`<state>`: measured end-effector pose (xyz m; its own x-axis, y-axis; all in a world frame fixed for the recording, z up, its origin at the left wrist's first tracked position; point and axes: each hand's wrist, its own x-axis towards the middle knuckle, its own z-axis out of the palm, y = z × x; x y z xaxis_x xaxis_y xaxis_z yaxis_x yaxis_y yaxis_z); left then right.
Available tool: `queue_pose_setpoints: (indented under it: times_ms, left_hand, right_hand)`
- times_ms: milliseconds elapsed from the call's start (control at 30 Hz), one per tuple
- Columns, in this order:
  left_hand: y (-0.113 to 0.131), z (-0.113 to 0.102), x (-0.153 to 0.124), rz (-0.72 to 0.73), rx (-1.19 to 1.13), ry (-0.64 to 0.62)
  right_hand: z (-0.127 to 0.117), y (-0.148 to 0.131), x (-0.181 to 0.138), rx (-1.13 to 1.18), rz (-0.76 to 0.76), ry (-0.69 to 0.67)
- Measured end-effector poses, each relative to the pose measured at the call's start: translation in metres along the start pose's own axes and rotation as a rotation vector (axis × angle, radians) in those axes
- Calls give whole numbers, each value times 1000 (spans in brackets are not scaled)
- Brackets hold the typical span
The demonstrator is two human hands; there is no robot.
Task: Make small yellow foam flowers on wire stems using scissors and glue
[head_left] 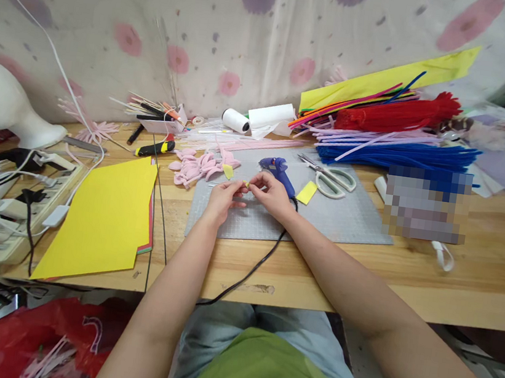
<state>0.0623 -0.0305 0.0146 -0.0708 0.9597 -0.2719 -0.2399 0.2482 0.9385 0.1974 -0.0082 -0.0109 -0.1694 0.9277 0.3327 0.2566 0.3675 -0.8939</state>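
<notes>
Both my hands meet over the grey cutting mat (351, 217). Between the fingertips of my left hand (223, 200) and my right hand (272, 196) is a small yellow piece (247, 184), pinched by both; its exact kind is too small to tell. Just behind my right hand lies a blue glue gun (278, 170), its black cord running under my right wrist. A yellow strip (306, 192) rests right of the glue gun, with scissors (335, 181) beyond it. Left of the mat's back edge sits a pile of pink petal-like pieces (197, 167), with a smaller yellow piece (227, 171) beside them.
Yellow sheets (105, 213) lie left on the wooden table (453, 290). Power strips (30, 215) with tangled cables fill the far left, before a white foam head (8, 98). Red and blue pipe cleaners (397, 152) are heaped at the back right. A red bag (19, 338) is below.
</notes>
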Motion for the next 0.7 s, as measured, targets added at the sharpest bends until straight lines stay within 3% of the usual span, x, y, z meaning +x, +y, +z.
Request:
queue_pose_setpoints:
  times_ms: [233, 700]
  left_hand:
    - [-1, 0, -1, 37, 19, -29]
    - [-6, 2, 4, 63, 35, 28]
  right_hand:
    - [1, 2, 0, 23, -5, -14]
    - [0, -1, -3, 57, -8, -66]
